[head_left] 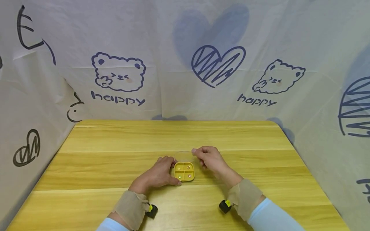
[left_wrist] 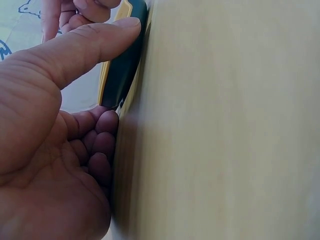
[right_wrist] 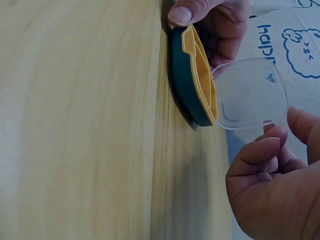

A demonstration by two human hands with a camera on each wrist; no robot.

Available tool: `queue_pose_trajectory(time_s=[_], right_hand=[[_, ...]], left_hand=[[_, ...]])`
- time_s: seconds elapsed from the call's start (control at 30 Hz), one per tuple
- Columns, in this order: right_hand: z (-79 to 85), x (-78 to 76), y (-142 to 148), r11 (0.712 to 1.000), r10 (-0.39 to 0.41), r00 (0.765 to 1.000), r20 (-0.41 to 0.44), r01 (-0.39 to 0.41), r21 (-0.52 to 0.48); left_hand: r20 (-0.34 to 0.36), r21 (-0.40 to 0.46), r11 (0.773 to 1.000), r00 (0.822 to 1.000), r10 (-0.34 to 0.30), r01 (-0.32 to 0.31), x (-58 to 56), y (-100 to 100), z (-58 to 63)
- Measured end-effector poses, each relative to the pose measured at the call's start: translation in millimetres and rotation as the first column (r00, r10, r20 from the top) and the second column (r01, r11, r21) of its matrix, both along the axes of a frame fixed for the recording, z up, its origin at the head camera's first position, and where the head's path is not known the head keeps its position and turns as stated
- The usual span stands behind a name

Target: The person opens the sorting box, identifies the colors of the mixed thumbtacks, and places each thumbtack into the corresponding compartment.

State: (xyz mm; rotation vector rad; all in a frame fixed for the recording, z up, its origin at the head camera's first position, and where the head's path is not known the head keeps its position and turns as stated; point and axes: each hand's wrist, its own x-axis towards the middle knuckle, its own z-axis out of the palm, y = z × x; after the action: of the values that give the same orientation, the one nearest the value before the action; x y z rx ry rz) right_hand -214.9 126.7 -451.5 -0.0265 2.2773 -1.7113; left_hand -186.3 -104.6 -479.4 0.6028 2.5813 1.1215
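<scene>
A small pill box with a yellow divided tray and a dark green outer shell sits on the wooden table. Its clear lid stands raised on the far side. In each compartment lies a tiny roundish piece, too small to name. The left hand grips the box from the left, thumb at the near corner and fingers by the far corner. From the right, the right hand pinches the lid's edge between thumb and index finger, with its other fingers curled below.
The wooden table reaches back to a white cloth printed with bears and hearts, which also hangs at both sides. Both wrists wear beige wraps, each with a small black device attached.
</scene>
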Motion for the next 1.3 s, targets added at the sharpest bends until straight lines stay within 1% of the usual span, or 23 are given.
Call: queue_pose_trajectory(time_s=[0.27,0.37,0.5,0.63,0.83,0.93,1.1,1.3], right_hand=[[-2.3,0.7,5.3,0.999,0.047,0.998,0.043,-0.048,0.016],[-3.6,1.7,8.4,0.995,0.094,0.994,0.056,-0.096,0.031],[-5.1,3.9,11.6,0.982,0.179,0.982,0.065,-0.182,0.042],[-6.7,6.1,13.4,0.963,0.262,0.964,0.048,-0.265,0.054],[-11.5,8.8,14.9,0.916,0.379,0.925,-0.001,-0.375,0.14],[-12.9,9.9,14.3,0.899,0.411,0.912,-0.009,-0.404,0.167],[-12.1,11.8,11.0,0.88,0.44,0.898,-0.026,-0.425,0.213],[-10.6,13.7,7.2,0.838,0.49,0.869,-0.07,-0.447,0.315]], left_hand=[[0.018,-0.005,1.0,1.0,0.011,-0.011,0.4,0.1,-0.6],[0.023,-0.003,1.0,1.0,0.013,-0.013,0.7,0.3,-0.7],[0.014,-0.008,1.0,1.0,0.011,-0.011,0.7,0.1,-1.1],[0.013,-0.008,1.0,1.0,0.01,-0.01,1.2,-0.2,-0.8],[0.028,0.004,1.0,1.0,0.009,-0.009,1.8,-0.5,0.1],[0.036,0.005,1.0,0.999,0.01,-0.01,2.2,-0.7,0.4],[0.044,-0.001,1.0,0.999,0.014,-0.014,2.0,-1.1,0.5],[0.03,-0.004,1.0,1.0,0.008,-0.008,1.7,-1.0,1.3]])
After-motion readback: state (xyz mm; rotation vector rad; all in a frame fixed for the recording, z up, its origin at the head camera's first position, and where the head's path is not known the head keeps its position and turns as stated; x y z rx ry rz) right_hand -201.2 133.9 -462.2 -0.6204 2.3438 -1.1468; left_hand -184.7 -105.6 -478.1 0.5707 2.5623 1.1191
